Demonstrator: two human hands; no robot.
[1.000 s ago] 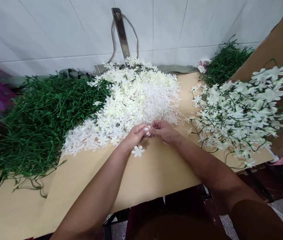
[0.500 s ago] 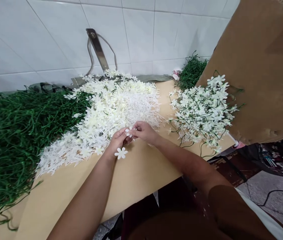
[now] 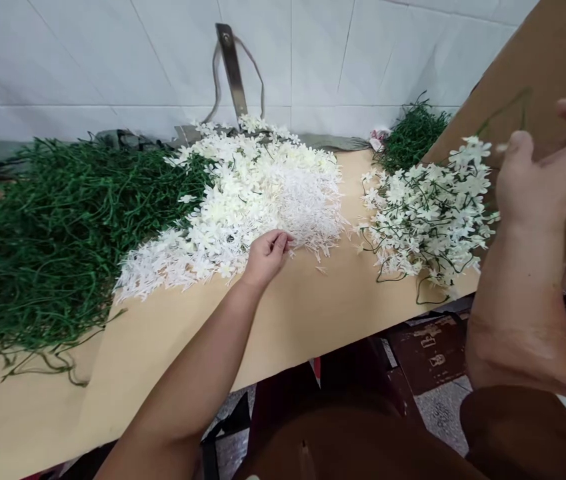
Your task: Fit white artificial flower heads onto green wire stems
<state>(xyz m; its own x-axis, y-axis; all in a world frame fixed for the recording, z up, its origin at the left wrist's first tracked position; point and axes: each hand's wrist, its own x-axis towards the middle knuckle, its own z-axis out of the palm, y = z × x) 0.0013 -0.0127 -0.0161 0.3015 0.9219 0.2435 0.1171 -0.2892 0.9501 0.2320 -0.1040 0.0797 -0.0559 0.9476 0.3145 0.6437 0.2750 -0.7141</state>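
Note:
My left hand (image 3: 269, 255) is closed in a pinch at the front edge of a heap of thin white stamen pieces (image 3: 310, 207). What its fingertips hold, if anything, is too small to make out. Raised at the right, my right hand (image 3: 545, 167) has its thumb and fingers apart. A blurred green stem (image 3: 505, 112) hangs in the air just beyond it, apparently loose. Below and left of that hand lies a pile of white artificial flowers on green stems (image 3: 427, 213). Loose white flower heads (image 3: 243, 180) are heaped behind my left hand.
Green plastic stems (image 3: 63, 233) cover the table's left side, with another green bunch (image 3: 413, 137) at the back right. A large cardboard sheet (image 3: 527, 73) leans at the right. Against the tiled wall stands a metal strip (image 3: 233, 70) with a cord. The tabletop (image 3: 303, 313) is tan board.
My hands have parted. The right one swung up and right from beside the left, and the white flowers they held are no longer between them. The view has shifted left.

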